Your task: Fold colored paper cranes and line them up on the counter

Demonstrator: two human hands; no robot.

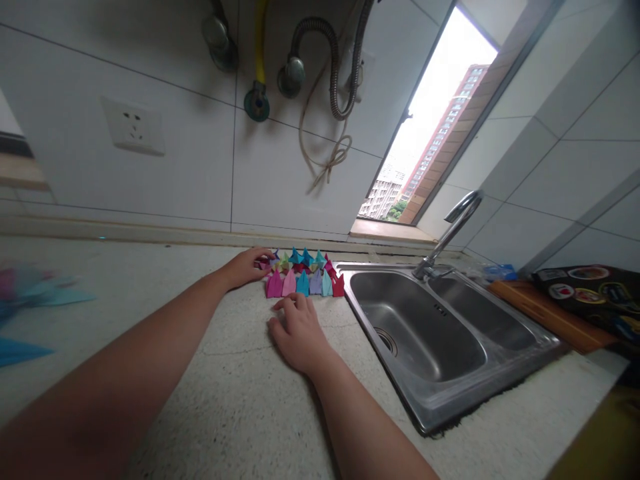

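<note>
"Where are those folded-paper figures (303, 280) from where you're standing?"

"On the desk (225, 400), just left of the sink (450, 393), by its back corner. They're packed in rows. The front one runs magenta, pink, blue, lavender, pale turquoise, then red, with the red nearest the sink."

"And the hands?"

"Apart from each other, both left of the sink. The left hand (245, 267) is at the end of the rows farther from it, fingers at the outermost figures. I can't tell whether it's pinching one."

"The right?"

"The right hand (297, 333) is nearer the sink, in front of the front row, back upward, fingers loosely bent and parted. The fingertips are right by the blue figure; I can't make out whether they touch."

"What's around them?"

"Far left of the sink, past the left arm, blurred paper pieces (45, 293). The faucet (453, 230) rises at the sink's back, and a wooden board (550, 313) lies off its right side."
</note>
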